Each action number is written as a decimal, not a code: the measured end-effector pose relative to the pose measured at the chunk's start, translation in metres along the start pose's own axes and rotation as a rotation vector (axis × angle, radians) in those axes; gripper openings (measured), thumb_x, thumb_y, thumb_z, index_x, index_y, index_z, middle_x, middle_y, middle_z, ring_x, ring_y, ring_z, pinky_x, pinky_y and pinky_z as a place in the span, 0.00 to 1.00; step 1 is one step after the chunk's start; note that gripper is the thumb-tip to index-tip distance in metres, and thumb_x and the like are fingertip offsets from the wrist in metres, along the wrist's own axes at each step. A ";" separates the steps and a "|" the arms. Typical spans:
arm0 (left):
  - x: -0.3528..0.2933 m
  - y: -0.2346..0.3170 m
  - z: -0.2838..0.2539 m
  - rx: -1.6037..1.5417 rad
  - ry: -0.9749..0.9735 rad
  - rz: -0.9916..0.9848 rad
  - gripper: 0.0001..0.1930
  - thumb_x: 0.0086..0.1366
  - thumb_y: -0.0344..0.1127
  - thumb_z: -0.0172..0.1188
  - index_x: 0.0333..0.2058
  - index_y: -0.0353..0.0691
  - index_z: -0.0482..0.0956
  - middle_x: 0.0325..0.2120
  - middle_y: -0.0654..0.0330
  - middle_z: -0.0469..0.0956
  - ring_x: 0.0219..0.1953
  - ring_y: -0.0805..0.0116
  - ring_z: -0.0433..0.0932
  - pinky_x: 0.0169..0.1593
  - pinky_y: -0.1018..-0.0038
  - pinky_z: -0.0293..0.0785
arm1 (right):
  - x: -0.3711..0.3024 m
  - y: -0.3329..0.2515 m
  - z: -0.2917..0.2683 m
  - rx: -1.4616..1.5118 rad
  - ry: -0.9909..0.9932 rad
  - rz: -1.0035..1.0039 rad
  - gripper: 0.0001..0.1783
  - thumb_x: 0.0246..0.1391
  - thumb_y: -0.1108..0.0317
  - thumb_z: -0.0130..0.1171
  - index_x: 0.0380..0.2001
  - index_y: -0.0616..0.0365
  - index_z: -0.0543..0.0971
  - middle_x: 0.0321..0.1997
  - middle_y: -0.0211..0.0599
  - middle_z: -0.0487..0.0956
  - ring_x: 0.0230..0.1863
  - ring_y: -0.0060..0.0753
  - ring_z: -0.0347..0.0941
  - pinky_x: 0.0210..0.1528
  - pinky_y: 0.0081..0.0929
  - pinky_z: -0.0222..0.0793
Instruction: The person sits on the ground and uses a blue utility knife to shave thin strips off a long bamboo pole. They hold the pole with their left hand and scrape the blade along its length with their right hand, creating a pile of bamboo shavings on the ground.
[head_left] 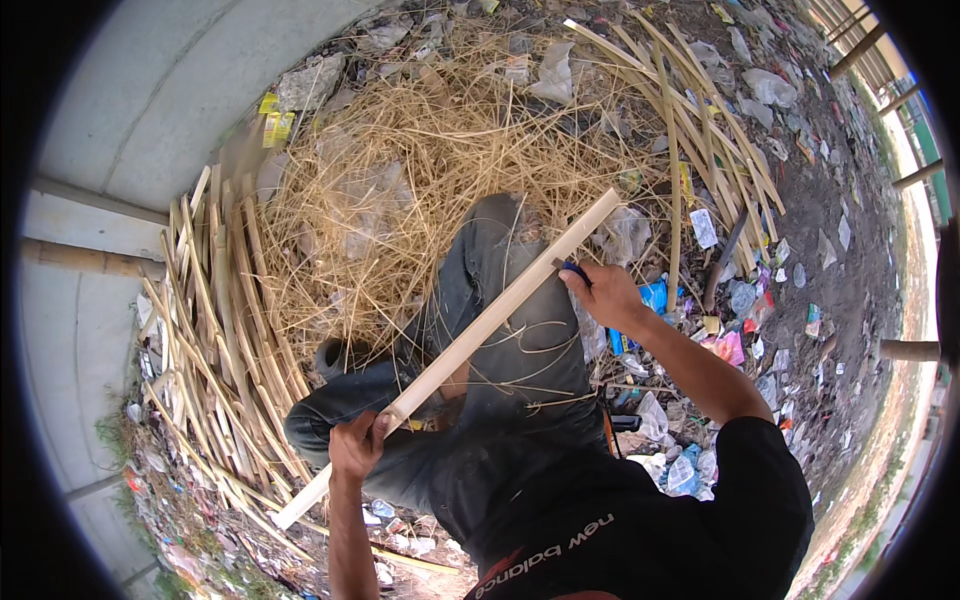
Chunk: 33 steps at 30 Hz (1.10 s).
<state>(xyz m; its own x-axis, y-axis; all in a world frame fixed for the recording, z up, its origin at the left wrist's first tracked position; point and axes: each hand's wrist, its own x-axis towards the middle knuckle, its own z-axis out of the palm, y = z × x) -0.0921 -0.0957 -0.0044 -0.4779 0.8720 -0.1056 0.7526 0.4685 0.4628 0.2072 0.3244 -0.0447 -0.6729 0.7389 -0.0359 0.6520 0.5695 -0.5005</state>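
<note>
A long, pale, flat bamboo strip (480,327) lies slantwise across my lap, its near end at lower left and its far end past my knee. My left hand (357,446) is closed round the strip near its lower end. In my right hand (608,295) is a small knife with a dark blue handle (574,270). Its short blade meets the strip's edge near the upper end; most of the handle is hidden by my fingers. Thin curled shavings (530,350) hang over my trouser leg.
A wide heap of straw-coloured shavings (430,140) spreads in front of my legs. Bundles of bamboo strips lie at left (222,335) and far right (690,130). A long dark blade-like tool (724,262) rests by the right bundle. Plastic litter (685,470) covers the ground; a grey wall (130,90) stands left.
</note>
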 end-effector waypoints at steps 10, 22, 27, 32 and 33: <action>-0.024 -0.016 -0.022 -0.129 -0.059 -0.023 0.14 0.71 0.45 0.67 0.35 0.39 0.82 0.15 0.51 0.76 0.17 0.49 0.78 0.23 0.60 0.70 | 0.061 0.130 -0.076 0.048 0.429 0.466 0.35 0.73 0.40 0.49 0.33 0.65 0.83 0.26 0.59 0.80 0.31 0.64 0.78 0.35 0.53 0.70; 0.041 0.052 -0.012 -0.207 -0.280 0.053 0.25 0.70 0.42 0.65 0.61 0.36 0.79 0.25 0.40 0.82 0.27 0.42 0.84 0.32 0.57 0.77 | 0.019 0.008 -0.030 0.223 0.119 0.141 0.30 0.72 0.43 0.54 0.29 0.62 0.77 0.20 0.54 0.74 0.24 0.62 0.72 0.28 0.50 0.64; 0.074 0.082 0.015 -0.328 -0.292 0.111 0.23 0.74 0.41 0.60 0.60 0.31 0.78 0.27 0.35 0.80 0.30 0.36 0.82 0.35 0.52 0.77 | 0.007 -0.026 -0.009 0.187 0.022 0.060 0.28 0.72 0.43 0.55 0.33 0.61 0.79 0.22 0.57 0.77 0.28 0.66 0.77 0.31 0.54 0.70; 0.104 0.117 0.028 -0.380 -0.308 0.068 0.23 0.75 0.40 0.58 0.59 0.26 0.77 0.21 0.36 0.77 0.27 0.38 0.82 0.34 0.56 0.76 | -0.025 -0.076 0.003 0.096 -0.149 -0.141 0.27 0.72 0.45 0.54 0.32 0.62 0.80 0.20 0.56 0.76 0.25 0.65 0.76 0.29 0.53 0.69; 0.107 0.122 0.029 -0.384 -0.313 0.059 0.23 0.76 0.39 0.58 0.60 0.25 0.76 0.19 0.37 0.75 0.26 0.39 0.82 0.34 0.59 0.76 | -0.026 -0.079 0.003 0.075 -0.153 -0.161 0.27 0.73 0.47 0.54 0.32 0.62 0.80 0.19 0.55 0.74 0.24 0.65 0.75 0.28 0.52 0.68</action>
<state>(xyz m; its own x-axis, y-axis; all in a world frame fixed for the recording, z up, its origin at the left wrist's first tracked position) -0.0387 0.0589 0.0149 -0.2364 0.9239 -0.3009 0.5250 0.3820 0.7605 0.1719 0.2588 -0.0070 -0.8151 0.5740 -0.0786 0.5081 0.6430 -0.5730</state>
